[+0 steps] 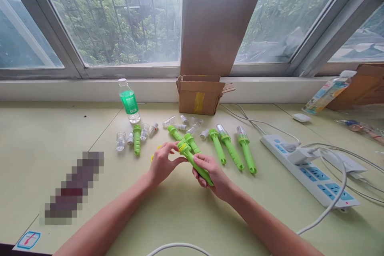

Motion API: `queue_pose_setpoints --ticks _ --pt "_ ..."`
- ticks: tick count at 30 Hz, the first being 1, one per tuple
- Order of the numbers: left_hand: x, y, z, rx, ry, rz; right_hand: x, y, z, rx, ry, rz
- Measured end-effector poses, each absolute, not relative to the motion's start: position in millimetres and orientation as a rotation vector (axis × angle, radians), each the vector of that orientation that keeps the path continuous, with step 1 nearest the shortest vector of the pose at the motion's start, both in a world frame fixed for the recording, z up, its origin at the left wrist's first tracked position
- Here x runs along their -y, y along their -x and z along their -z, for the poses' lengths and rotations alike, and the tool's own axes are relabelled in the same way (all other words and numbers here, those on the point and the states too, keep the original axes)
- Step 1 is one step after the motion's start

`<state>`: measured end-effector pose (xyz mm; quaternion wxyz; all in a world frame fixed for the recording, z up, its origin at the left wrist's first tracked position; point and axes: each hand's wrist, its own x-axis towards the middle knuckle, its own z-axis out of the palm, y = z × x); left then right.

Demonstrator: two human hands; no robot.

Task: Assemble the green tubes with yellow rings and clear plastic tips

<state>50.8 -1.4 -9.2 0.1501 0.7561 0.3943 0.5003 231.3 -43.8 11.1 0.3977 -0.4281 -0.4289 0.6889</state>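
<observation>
A green plastic handle [199, 169] with a threaded top lies tilted in my right hand [216, 176], whose fingers wrap round its lower part. Around the threaded end sits a yellow ring [181, 147]. My left hand [163, 164] pinches at this ring with thumb and fingertips. More yellow rings [154, 155] show partly behind my left hand. Just beyond lie two loose green handles [177, 134], and another green handle [217, 148] is to their right. Two green sticks with clear tops [231, 150] lie farther right. Clear caps [120, 142] and small white-grey parts [154, 129] are scattered behind.
A water bottle [129, 102] stands at the back left, and an open cardboard box [198, 96] by the window wall. At right lie a power strip [309, 172] with white cables, a white case [301, 117] and a tilted bottle [328, 92]. A blurred patch [73, 188] covers something at left.
</observation>
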Motion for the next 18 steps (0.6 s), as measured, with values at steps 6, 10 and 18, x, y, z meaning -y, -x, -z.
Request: queue_pose_setpoints --ticks 6,10,18 --pt "0.7 -51.4 11.5 -1.145 -2.151 -1.401 43.9 -231.1 -10.6 1.086 1.105 -1.726" --pt "-0.4 -51.2 13.8 -1.148 -2.161 -1.387 44.6 -230.3 -11.2 1.083 1.132 -1.716" --pt "-1.3 -50.5 17.6 -1.229 -2.176 -1.310 45.2 -229.0 -9.6 1.080 1.175 -1.694"
